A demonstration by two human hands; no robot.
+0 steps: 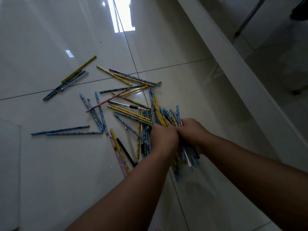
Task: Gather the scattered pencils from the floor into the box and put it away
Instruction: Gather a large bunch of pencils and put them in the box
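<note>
— What are the fingers doing?

— Both sets are curled round one bundle [164, 116] of pencils. The left hand [164, 137] clasps it from the nine o'clock side and the right hand [194, 133] from three o'clock, the two hands touching.

— And the rest?

— Loose pencils [126, 114] lie criss-crossed on the floor [50, 164], from nine round to twelve o'clock of the hands, with a black pen [130, 106] among them. A small cluster [73, 79] sits well apart at ten, and a pair [66, 131] at nine.

— Which step is this?

— Gathering, I'd say, with plenty left to pick up. The box isn't in view. The next move calls for one hand to squeeze the bundle alone while the other sweeps in strays, or pencils may slip out.
</note>
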